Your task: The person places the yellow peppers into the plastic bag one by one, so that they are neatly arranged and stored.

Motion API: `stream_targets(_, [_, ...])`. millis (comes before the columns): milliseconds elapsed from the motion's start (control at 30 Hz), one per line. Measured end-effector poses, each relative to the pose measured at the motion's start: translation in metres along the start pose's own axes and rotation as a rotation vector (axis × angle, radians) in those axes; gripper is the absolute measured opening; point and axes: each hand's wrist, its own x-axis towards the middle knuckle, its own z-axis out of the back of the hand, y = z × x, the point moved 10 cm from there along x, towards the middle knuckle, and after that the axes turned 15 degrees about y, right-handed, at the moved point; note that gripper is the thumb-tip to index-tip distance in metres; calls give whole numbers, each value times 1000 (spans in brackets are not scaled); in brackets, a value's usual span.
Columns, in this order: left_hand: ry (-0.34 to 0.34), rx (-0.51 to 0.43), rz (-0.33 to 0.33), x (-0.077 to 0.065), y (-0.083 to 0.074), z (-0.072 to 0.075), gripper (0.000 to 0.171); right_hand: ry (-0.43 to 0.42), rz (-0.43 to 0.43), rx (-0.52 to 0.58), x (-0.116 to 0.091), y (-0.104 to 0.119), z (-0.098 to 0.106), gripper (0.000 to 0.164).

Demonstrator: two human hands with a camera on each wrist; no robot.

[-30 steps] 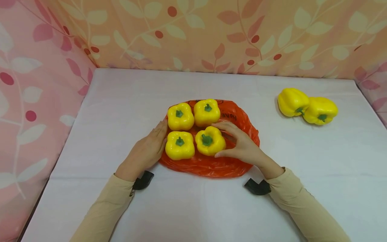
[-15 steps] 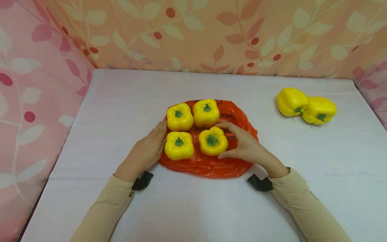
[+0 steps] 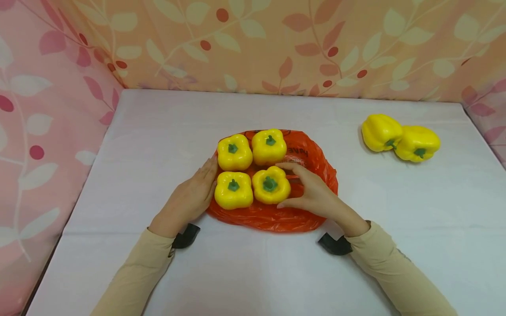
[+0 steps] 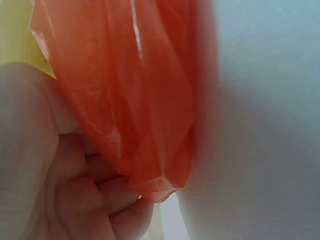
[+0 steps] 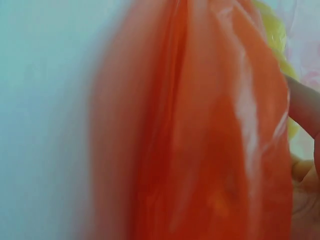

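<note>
Several yellow bell peppers stand stem-up on a crumpled red plastic bag (image 3: 276, 218), in two rows. My right hand (image 3: 318, 193) holds the front right bell pepper (image 3: 271, 186) between thumb and fingers, from its right side. That pepper sits close beside the front left bell pepper (image 3: 233, 191). Behind them are the back left bell pepper (image 3: 235, 153) and the back right bell pepper (image 3: 269, 148). My left hand (image 3: 190, 195) rests flat along the left side of the group, fingers straight. Both wrist views are filled mostly by red plastic (image 4: 135, 90), close to the hands.
Two more yellow bell peppers lie on their sides at the back right, a left one (image 3: 381, 131) touching a right one (image 3: 418, 142). A white cloth (image 3: 253, 267) covers the table. Floral curtains (image 3: 253, 48) rise behind and at both sides.
My right hand drew the front right bell pepper slightly to the right, then brought it back left, nearer its neighbour. The left hand and the other peppers have stayed in place.
</note>
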Motion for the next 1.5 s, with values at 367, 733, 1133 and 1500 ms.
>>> stream_targets(367, [-8,2,-2,-1,0,1,60,-20,11,-5,0,3,-2,85])
stream_targets(733, [-15,3,-12,-1,0,0,60,0,-32,29,0,-1,-1,85])
stream_targets(1133, [-19,-5,-11,-2,0,0,61,0,-58,25,-3,-3,4,77])
stream_targets(1500, [-40,12,-27,-3,-2,1,59,-26,-23,46,-2,2,-4,78])
